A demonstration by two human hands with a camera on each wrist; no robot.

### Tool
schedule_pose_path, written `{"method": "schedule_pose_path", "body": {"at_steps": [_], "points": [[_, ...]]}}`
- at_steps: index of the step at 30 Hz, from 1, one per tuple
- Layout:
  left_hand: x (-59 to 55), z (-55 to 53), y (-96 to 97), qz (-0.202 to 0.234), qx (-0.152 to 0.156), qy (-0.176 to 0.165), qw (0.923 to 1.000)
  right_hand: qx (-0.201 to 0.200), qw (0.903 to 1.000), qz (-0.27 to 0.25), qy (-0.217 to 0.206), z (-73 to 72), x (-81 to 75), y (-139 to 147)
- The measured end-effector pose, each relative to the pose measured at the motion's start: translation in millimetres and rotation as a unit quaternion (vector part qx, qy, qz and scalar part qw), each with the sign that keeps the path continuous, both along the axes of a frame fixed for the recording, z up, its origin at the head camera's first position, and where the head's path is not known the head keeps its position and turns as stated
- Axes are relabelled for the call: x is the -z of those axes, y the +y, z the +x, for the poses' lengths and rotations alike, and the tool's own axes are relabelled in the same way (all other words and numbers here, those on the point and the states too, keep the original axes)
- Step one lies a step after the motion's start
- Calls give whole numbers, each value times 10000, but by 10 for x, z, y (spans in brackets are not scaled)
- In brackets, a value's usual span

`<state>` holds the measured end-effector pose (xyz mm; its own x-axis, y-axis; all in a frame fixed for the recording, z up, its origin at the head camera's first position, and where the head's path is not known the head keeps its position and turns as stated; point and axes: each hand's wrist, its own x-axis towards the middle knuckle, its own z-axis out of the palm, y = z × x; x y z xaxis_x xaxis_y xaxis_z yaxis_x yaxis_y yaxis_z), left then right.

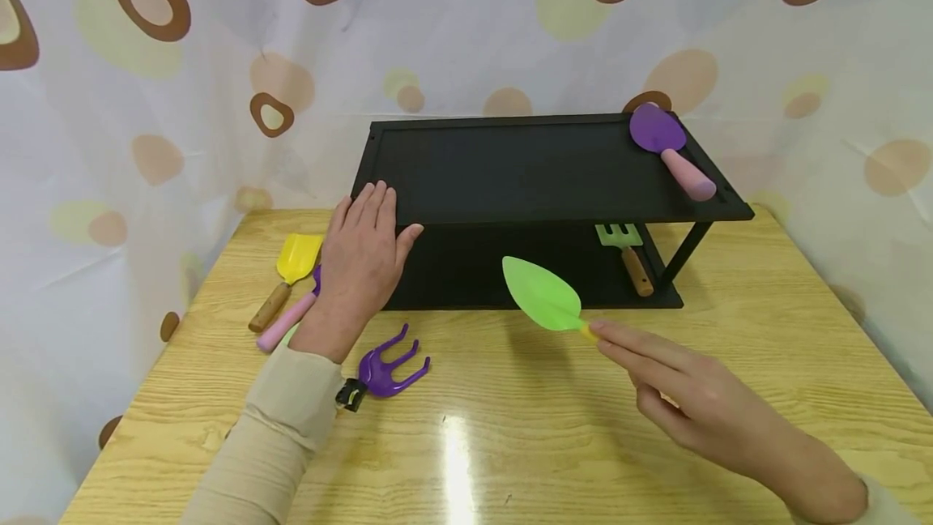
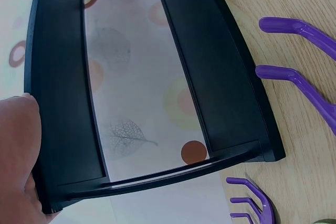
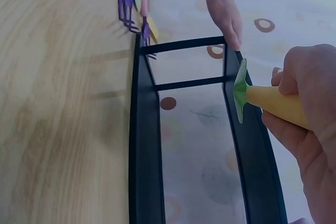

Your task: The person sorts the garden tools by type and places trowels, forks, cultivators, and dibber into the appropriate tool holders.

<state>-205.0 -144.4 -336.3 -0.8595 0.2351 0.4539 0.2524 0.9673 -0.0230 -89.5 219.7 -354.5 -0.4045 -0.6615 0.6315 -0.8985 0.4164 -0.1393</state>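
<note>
My left hand [image 1: 362,253] rests on the left front corner of a black two-tier shelf [image 1: 503,168], its fingers laid straight over the top board. My right hand [image 1: 692,395] grips a green hand trowel [image 1: 543,294] by its yellow handle [image 3: 278,103], holding the blade up in front of the shelf. A purple trowel with a pink handle [image 1: 688,177] lies on the upper tier at the right end. On the lower tier, also at the right, sits a green garden fork with a wooden handle [image 1: 636,270].
Left of the shelf lie a yellow shovel [image 1: 297,258] and a pink-handled purple tool [image 1: 287,321], partly hidden by my left arm. A purple claw rake [image 1: 382,371] lies on the wooden table [image 1: 539,444] nearer me. Behind hangs a patterned curtain [image 1: 466,39].
</note>
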Motion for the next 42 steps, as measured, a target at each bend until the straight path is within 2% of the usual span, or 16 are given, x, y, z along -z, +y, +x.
{"method": "schedule_pose_path", "body": {"at_steps": [4, 15, 26, 34, 42], "points": [[4, 3, -2, -15, -34, -43, 10000, -1, 9998, -131, 131, -11, -89, 4], [13, -8, -5, 28, -35, -58, 10000, -320, 9955, -730, 508, -47, -336, -88], [10, -14, -4, 57, -4, 29, 10000, 434, 9874, -844, 1264, -187, -433, -62], [-6, -5, 5, 129, -12, -57, 9999, 977, 9829, -740, 1372, -346, -454, -3], [-4, -8, 0, 157, -8, -72, 9999, 1192, 9802, -538, 1486, -540, -461, 25]]}}
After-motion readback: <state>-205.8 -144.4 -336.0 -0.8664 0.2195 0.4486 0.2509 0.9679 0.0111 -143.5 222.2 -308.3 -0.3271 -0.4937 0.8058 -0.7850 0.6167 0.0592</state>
